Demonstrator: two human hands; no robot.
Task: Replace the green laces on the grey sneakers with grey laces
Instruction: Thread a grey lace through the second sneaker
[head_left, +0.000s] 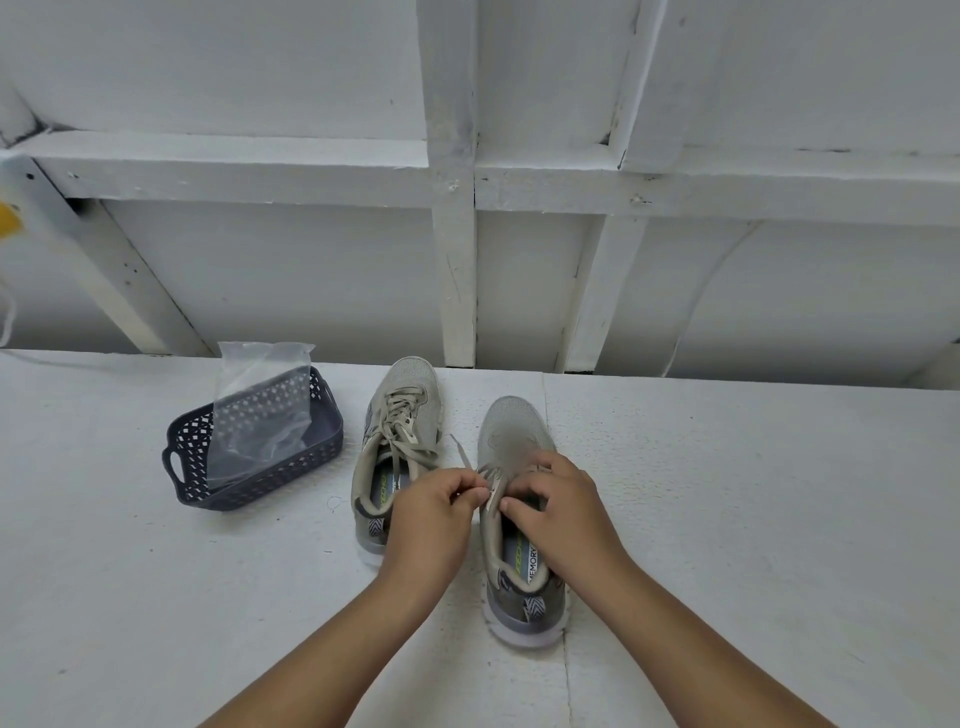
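Two grey sneakers stand side by side on the white table, toes pointing away from me. The left sneaker (395, 447) is laced with a pale lace, its ends lying loose. Both my hands work over the right sneaker (511, 431). My left hand (434, 514) pinches a pale lace (462, 454) beside that shoe's eyelets, and a loose end sticks up to the left. My right hand (556, 512) has its fingers curled on the shoe's tongue and lacing, covering most of it.
A dark blue perforated basket (244, 483) sits to the left of the sneakers with a clear plastic bag (260, 400) standing in it. The white table (727, 519) ends at a white framed wall behind. A yellow object (8, 221) shows at the far left edge.
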